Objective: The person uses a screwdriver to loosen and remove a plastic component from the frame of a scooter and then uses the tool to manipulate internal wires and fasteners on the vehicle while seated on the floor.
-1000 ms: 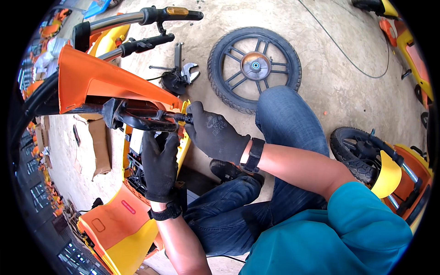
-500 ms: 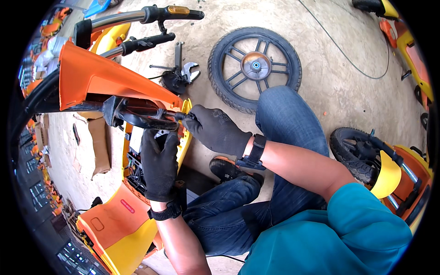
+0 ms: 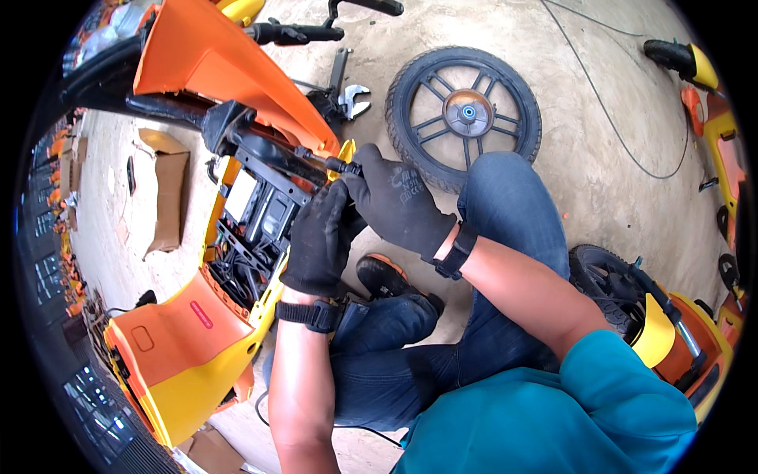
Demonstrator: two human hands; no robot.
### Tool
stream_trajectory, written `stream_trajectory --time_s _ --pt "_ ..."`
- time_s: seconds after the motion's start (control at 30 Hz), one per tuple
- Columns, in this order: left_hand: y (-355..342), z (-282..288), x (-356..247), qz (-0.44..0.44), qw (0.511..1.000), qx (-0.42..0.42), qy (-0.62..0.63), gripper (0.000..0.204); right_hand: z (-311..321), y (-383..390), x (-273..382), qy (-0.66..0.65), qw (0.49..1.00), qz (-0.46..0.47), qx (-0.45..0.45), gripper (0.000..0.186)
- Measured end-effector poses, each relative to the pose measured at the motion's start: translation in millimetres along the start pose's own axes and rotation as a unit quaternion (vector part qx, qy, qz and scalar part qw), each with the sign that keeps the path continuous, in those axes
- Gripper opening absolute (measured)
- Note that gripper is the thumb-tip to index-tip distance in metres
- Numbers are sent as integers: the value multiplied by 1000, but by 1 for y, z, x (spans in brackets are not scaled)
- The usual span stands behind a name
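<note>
My right hand (image 3: 403, 193), in a black glove, is closed on the end of a short black cylindrical part (image 3: 338, 165). That part lines up with a thin shaft coming out of the dark metal frame (image 3: 272, 154) of an orange and yellow scooter. Close below it, my left hand (image 3: 320, 241), gloved too, has its fingers curled in against the right hand. Whatever the left fingers hold is hidden. An orange body panel (image 3: 229, 75) slants above the frame. Under the frame, beside my left hand, lies an open bay with black cables (image 3: 237, 257).
A spoked wheel with a black tyre (image 3: 464, 118) lies flat on the concrete floor. An adjustable wrench (image 3: 355, 103) rests near the handlebar. Cardboard (image 3: 167, 193) lies at left, near the scooter's orange seat section (image 3: 185, 316). Another scooter (image 3: 671, 332) stands at right.
My left hand has moved from under the dark frame to the right, up against my right hand. The right hand keeps its grip on the cylindrical part. The whole view has shifted.
</note>
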State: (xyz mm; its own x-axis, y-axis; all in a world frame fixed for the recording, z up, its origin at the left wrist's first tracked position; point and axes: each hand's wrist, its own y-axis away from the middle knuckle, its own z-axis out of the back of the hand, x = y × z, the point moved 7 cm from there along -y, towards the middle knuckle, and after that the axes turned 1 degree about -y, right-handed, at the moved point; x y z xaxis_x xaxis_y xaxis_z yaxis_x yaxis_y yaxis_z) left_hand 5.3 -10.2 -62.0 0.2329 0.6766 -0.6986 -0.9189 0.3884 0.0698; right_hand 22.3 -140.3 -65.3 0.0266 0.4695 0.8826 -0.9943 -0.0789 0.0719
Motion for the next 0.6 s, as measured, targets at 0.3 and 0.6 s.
stream_trajectory --time_s 0.3,0.6 --pt "-6 -1 -11 -90 987 -75 -114 43 -7 -2 -19 -124 988 40 88 34" --pt "-10 -19 26 92 838 -88 530 35 7 -3 -64 -289 931 -190 117 26"
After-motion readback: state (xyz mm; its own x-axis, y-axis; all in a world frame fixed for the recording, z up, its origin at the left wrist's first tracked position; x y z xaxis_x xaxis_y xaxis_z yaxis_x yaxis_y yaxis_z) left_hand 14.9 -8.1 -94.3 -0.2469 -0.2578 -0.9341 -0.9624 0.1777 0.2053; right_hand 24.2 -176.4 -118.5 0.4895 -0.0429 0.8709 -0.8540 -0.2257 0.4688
